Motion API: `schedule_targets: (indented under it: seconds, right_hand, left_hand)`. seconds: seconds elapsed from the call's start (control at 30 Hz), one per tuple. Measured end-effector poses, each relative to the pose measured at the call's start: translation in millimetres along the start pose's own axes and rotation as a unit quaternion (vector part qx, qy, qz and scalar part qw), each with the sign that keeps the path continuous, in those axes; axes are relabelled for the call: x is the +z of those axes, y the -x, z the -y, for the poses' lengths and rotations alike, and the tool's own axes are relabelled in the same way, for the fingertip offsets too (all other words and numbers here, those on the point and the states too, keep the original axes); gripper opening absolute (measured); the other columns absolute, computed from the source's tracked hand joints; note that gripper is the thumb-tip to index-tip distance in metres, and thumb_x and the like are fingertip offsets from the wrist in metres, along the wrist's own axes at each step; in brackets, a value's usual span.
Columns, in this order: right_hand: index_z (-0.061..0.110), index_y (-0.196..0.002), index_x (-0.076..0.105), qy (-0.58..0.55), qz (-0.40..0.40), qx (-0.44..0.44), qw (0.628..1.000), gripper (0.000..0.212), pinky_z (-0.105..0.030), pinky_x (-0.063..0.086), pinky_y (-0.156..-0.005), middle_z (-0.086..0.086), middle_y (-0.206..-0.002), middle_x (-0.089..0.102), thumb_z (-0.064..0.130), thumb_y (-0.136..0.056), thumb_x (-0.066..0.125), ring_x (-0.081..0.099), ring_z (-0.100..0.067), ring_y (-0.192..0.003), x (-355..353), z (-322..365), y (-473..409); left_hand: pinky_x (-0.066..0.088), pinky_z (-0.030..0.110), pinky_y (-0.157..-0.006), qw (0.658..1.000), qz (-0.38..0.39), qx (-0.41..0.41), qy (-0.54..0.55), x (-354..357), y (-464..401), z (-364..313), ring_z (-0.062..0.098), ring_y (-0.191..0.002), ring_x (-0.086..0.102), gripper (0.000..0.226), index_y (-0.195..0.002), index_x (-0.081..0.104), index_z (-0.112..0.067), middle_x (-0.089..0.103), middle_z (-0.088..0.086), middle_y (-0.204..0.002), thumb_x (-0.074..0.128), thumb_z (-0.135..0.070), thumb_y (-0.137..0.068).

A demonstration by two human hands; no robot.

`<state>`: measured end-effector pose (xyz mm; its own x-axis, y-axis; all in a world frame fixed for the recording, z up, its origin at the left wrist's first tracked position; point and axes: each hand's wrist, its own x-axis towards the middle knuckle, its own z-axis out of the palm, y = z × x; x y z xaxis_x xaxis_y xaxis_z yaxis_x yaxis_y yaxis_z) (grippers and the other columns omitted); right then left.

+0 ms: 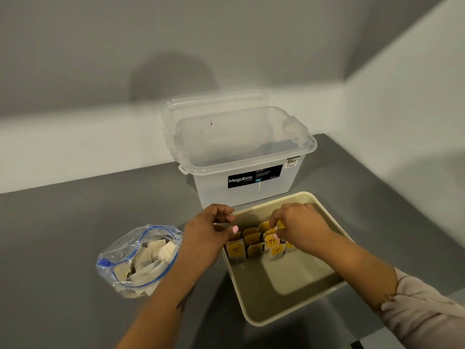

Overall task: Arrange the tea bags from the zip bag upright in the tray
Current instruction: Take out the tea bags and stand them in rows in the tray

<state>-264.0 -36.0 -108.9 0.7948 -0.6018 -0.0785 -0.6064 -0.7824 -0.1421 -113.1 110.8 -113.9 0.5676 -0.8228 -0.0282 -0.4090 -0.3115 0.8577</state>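
I see the tray (314, 295) with tea bags (254, 244) standing in rows at its far-left end; more lie in the zip bag (141, 260). My right hand (299, 227) pinches one bag's top; left hand (208, 233) hovers loosely curled, holding nothing. They're light, floppy paper, best held by the top edge.

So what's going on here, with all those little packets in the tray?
A person is standing tea bags upright in a beige tray. The right hand pinches one at the back of the rows, while the left hand hovers over the tray's left rim, fingers curled, holding nothing visible. More tea bags wait in the open zip bag to the left. A clear storage box stands behind, open.
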Motion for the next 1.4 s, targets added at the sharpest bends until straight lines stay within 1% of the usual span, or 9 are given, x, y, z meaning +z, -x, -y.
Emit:
schedule_targets:
  seconds: [0.1, 0.23, 0.47, 0.67, 0.73, 0.87, 1.03, 1.17, 1.4]
  right_hand:
    - [0.033, -0.097, 0.067, -0.045, -0.032, 0.006, 0.998, 0.014, -0.023, 0.038, -0.077, 0.014, -0.084, 0.056, 0.036, -0.084, 0.066, 0.050, -0.008, -0.082, -10, 13, -3]
    - [0.030, -0.090, 0.067, -0.103, -0.070, -0.011, 0.992, 0.012, -0.022, 0.032, -0.069, 0.019, -0.067, 0.041, 0.039, -0.082, 0.068, 0.047, -0.005, -0.074, -19, 41, -8]
    - [0.027, -0.091, 0.069, -0.154, -0.072, -0.064, 0.983, 0.015, -0.022, 0.034, -0.073, 0.020, -0.065, 0.045, 0.037, -0.081, 0.069, 0.045, 0.000, -0.065, -17, 111, -23]
    - [0.026, -0.095, 0.071, -0.163, -0.031, -0.087, 0.982, 0.015, -0.024, 0.044, -0.082, 0.011, -0.084, 0.065, 0.035, -0.083, 0.069, 0.056, -0.004, -0.078, -3, 173, -33]
    - [0.027, -0.098, 0.071, -0.159, -0.014, -0.100, 0.982, 0.015, -0.024, 0.046, -0.085, 0.008, -0.094, 0.071, 0.034, -0.085, 0.066, 0.063, -0.007, -0.086, 3, 190, -36]
    - [0.029, -0.106, 0.069, -0.053, 0.012, -0.141, 0.989, 0.020, -0.029, 0.042, -0.091, 0.001, -0.097, 0.070, 0.029, -0.093, 0.054, 0.061, -0.017, -0.089, 18, 216, -47]
    - [0.016, -0.102, 0.068, 0.146, 0.067, -0.162, 0.974, 0.024, -0.034, 0.038, -0.094, -0.005, -0.099, 0.068, 0.012, -0.094, 0.046, 0.060, -0.024, -0.093, 40, 236, -61]
    - [0.012, -0.102, 0.066, 0.174, 0.115, -0.155, 0.966, 0.018, -0.040, 0.039, -0.093, -0.007, -0.103, 0.067, 0.013, -0.093, 0.051, 0.059, -0.027, -0.102, 59, 241, -69]
    - [0.016, -0.103, 0.065, 0.233, 0.124, -0.157, 0.952, 0.020, -0.032, 0.042, -0.092, -0.003, -0.111, 0.065, 0.014, -0.094, 0.047, 0.058, -0.022, -0.108, 71, 239, -77]
  left_hand:
    - [0.044, 0.009, -0.076, 1.000, 0.001, 0.008, -0.029, -12, 0, 3, -0.004, -0.087, 0.060, 0.031, -0.091, 0.052, -0.045, 0.064, -0.019, -0.094, 0.070, -0.023, -0.080]
    - [0.045, 0.012, -0.081, 0.997, -0.021, 0.005, -0.068, -40, 2, 10, 0.002, -0.091, 0.061, 0.027, -0.096, 0.058, -0.035, 0.064, -0.015, -0.101, 0.069, -0.016, -0.081]
    - [0.038, 0.001, -0.056, 0.991, -0.050, -0.004, -0.121, -106, 3, 35, 0.003, -0.088, 0.057, 0.028, -0.088, 0.059, -0.036, 0.063, -0.008, -0.103, 0.067, -0.010, -0.083]
    - [0.038, 0.018, -0.087, 0.976, -0.070, 0.019, -0.207, -138, 9, 66, 0.011, -0.106, 0.057, 0.039, -0.062, 0.054, -0.041, 0.063, -0.007, -0.117, 0.070, -0.008, -0.076]
    - [0.037, 0.023, -0.095, 0.971, -0.059, 0.009, -0.230, -144, 10, 76, 0.012, -0.114, 0.053, 0.042, -0.063, 0.051, -0.044, 0.058, -0.008, -0.124, 0.070, -0.009, -0.077]
    - [0.032, 0.021, -0.096, 0.968, -0.026, 0.007, -0.248, -150, 11, 92, 0.012, -0.120, 0.045, 0.033, -0.081, 0.063, -0.040, 0.051, -0.009, -0.130, 0.066, -0.007, -0.078]
    - [0.036, 0.027, -0.103, 0.970, 0.014, 0.008, -0.241, -152, 10, 109, 0.014, -0.122, 0.044, 0.033, -0.099, 0.066, -0.037, 0.050, -0.009, -0.132, 0.063, -0.011, -0.079]
    - [0.034, 0.027, -0.104, 0.967, 0.025, 0.023, -0.251, -151, 9, 122, 0.012, -0.120, 0.045, 0.035, -0.106, 0.064, -0.040, 0.052, -0.011, -0.130, 0.063, -0.017, -0.079]
    - [0.034, 0.022, -0.098, 0.967, 0.030, 0.044, -0.248, -147, 4, 131, 0.009, -0.117, 0.047, 0.032, -0.105, 0.063, -0.042, 0.055, -0.015, -0.124, 0.062, -0.023, -0.079]
